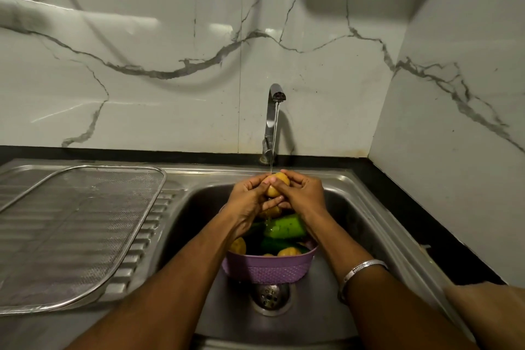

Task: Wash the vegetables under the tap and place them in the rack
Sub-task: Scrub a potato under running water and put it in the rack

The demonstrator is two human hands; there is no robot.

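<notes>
Fingers [257,183] of both hands half-hide potato [277,186] under tap [274,122].

Dim, warm light from overhead; glare streaks smear the marble wall [142,37] at upper left. Soft shadows lie upper right. The sink [199,207] stays murky. Wide-angle bending curves the edges; corners soften.
</notes>
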